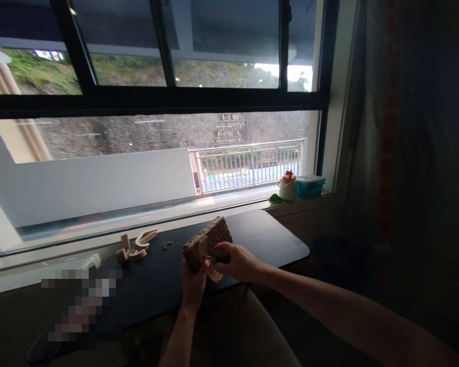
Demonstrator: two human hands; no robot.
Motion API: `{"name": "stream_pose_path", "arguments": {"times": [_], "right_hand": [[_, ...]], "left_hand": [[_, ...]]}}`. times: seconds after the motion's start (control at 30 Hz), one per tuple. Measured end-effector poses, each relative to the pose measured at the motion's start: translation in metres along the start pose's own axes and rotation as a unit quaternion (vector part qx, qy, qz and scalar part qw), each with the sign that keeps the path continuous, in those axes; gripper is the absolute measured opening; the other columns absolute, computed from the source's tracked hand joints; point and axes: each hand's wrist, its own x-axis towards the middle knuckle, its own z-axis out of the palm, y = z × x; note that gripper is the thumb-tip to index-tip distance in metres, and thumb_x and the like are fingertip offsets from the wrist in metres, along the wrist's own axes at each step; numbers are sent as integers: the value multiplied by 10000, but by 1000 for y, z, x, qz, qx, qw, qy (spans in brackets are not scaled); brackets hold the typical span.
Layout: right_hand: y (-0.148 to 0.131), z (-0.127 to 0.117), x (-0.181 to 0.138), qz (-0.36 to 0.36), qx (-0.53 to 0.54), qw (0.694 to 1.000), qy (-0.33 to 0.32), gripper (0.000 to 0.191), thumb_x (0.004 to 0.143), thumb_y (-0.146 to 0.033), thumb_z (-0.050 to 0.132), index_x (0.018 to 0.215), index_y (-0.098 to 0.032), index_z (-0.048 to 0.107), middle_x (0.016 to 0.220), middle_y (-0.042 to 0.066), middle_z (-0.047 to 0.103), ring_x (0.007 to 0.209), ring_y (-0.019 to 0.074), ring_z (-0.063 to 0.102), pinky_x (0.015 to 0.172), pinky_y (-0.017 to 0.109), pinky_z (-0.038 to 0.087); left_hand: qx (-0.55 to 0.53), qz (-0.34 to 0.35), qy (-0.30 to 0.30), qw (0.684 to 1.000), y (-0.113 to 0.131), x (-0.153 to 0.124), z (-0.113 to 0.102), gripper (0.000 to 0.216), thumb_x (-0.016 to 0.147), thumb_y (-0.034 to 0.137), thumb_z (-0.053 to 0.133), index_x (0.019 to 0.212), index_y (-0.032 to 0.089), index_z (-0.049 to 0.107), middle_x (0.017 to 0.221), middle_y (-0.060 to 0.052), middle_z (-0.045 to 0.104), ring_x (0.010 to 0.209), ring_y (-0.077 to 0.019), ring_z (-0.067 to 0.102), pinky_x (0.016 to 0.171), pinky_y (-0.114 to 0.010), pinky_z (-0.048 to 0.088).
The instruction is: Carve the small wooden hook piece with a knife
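Observation:
A rough, brown, bark-like block (219,232) is held tilted up over the near edge of the dark table. My left hand (193,285) grips its lower left end, with the thumb by a pale curved wooden piece (202,245) that lies against the block's near face. In my closed right hand (240,261) is a screwdriver (222,256) with a dark handle. Its thin shaft points left at the wooden piece, close to my left thumb. Whether a screw sits at the tip is too small to tell.
On the dark table (252,229) lie several small screws (166,245) and more curved wooden pieces (137,247) to the left. A white bottle with a red top (287,186), a teal box (309,187) and a green leaf-shaped thing (278,199) stand on the windowsill.

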Motion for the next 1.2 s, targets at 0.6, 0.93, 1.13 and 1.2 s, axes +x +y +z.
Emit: {"name": "stream_pose_path", "arguments": {"times": [0.6,0.93,1.13,1.2], "right_hand": [[13,19,2,-11,-83,996,-23,358,920,-285,367,993,-90,658,592,28,635,429,76,501,386,175,342],[-10,-6,1,-81,-93,989,-85,191,774,-190,533,920,-169,655,958,116,634,841,206,592,748,324,433],[3,13,6,36,0,997,-64,266,821,-277,498,970,-131,663,844,83,659,691,148,584,616,252,449],[10,18,5,83,41,993,-77,310,844,-282,461,1017,-107,650,697,47,639,483,90,495,470,219,407]], "left_hand": [[9,9,5,1000,0,0,0,412,551,340,741,890,186,565,778,5,635,703,-177,612,656,-296,487],[21,-1,15,1000,1,0,0,408,564,333,722,901,175,557,782,-1,630,703,-171,600,667,-301,485],[27,6,12,1000,-1,1,-1,414,557,341,738,895,183,558,799,3,619,724,-168,589,674,-290,475],[25,11,7,1000,-1,0,-1,405,558,346,734,883,185,554,788,7,615,716,-167,589,666,-289,476]]}}
